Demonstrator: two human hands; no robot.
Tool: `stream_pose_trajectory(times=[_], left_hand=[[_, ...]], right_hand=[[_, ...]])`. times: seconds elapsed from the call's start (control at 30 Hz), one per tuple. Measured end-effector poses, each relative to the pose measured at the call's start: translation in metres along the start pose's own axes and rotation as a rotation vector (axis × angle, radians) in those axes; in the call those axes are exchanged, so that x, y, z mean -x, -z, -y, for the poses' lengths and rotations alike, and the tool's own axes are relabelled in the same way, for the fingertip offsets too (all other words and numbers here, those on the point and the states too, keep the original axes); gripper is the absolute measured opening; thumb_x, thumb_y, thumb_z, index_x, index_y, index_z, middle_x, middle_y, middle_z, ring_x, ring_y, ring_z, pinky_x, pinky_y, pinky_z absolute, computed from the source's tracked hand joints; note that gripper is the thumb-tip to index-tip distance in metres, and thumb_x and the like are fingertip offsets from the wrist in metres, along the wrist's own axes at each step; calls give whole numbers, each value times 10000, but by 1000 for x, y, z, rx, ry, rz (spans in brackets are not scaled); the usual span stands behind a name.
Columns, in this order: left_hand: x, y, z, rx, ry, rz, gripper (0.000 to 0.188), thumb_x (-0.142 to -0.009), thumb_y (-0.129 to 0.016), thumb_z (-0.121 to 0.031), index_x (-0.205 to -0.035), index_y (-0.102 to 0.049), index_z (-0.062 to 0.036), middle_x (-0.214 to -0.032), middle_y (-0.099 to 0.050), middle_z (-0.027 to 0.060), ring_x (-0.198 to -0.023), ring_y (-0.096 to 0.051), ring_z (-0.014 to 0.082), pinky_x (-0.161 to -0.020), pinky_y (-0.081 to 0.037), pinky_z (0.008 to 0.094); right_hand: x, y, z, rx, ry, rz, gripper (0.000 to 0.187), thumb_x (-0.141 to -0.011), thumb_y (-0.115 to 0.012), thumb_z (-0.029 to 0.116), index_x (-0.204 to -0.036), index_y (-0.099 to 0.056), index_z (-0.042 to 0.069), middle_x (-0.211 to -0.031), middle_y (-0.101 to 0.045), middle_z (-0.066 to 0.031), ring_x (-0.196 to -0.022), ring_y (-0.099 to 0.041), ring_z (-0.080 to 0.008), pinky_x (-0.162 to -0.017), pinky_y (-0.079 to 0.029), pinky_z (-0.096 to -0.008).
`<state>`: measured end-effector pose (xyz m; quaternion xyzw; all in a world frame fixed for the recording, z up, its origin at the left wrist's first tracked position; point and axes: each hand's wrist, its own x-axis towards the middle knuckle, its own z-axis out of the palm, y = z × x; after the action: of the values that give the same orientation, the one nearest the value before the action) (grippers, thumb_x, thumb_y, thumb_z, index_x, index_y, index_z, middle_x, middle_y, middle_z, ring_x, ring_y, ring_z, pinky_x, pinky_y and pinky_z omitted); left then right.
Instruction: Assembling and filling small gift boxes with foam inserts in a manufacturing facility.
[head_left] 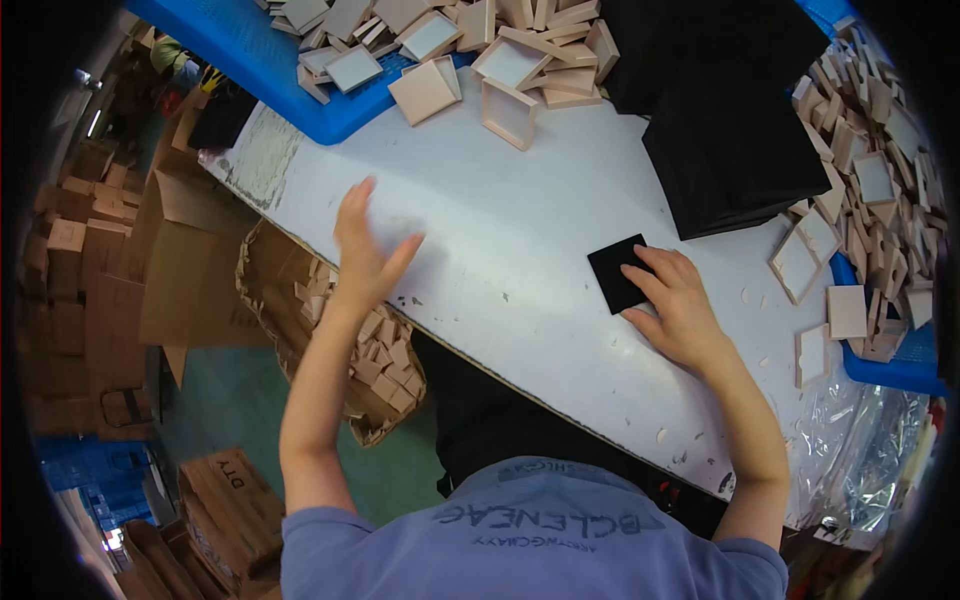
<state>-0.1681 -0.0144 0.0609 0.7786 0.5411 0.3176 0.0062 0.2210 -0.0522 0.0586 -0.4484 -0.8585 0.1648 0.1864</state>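
Observation:
My right hand [680,305] has its fingers on top of a thin black square pad [612,272] and its thumb at the near edge, gripping it at the white tabletop [500,250]. My left hand [368,250] is over the table's near left edge, thumb and fingers apart, holding nothing. Beyond the right hand rise tall stacks of black square pads [735,165]. Shallow pale cardboard box pieces [510,112] lie on the far side of the table, some with white insides.
A blue crate [335,122] at the far left and another blue crate [900,372] at the right overflow with pale box pieces. Below the near edge stands a cardboard carton [262,285] holding more. Clear plastic bags [870,450] lie at the right corner. Brown cartons [230,500] stand on the floor.

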Motion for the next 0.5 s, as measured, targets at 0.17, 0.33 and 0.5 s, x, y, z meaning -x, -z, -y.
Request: stream_pose_trajectory(times=[0.17,0.33,0.5], left_hand=[[-122,-59,46,-333,-137,128,873,-680,-704,-143,-1420,-240,-146,-1370,-346,200,-1299,-294,378,-1028,-248,509],[-188,-69,42,-529,274,435,978,-637,-670,-103,-1455,-149,-226,-1360,-380,197,-1287,-337,367,-987,-290,524],[-176,-75,6,-299,288,584,969,-603,-710,-200,-1441,-224,-214,-1259,-482,187,-1172,-468,342,-928,-356,473]], right_hand=[[7,-19,-7,91,97,-170,464,-700,-688,197,-1131,-577,65,-1259,-488,-150,-1137,-451,-315,-970,-349,-463],[5,-13,-6,27,106,-181,491,-644,-678,162,-1115,-585,62,-1244,-501,-152,-1122,-459,-306,-953,-352,-440],[7,-17,-9,18,109,-209,473,-630,-628,112,-1099,-592,59,-1235,-510,-149,-1108,-466,-301,-941,-353,-426]])
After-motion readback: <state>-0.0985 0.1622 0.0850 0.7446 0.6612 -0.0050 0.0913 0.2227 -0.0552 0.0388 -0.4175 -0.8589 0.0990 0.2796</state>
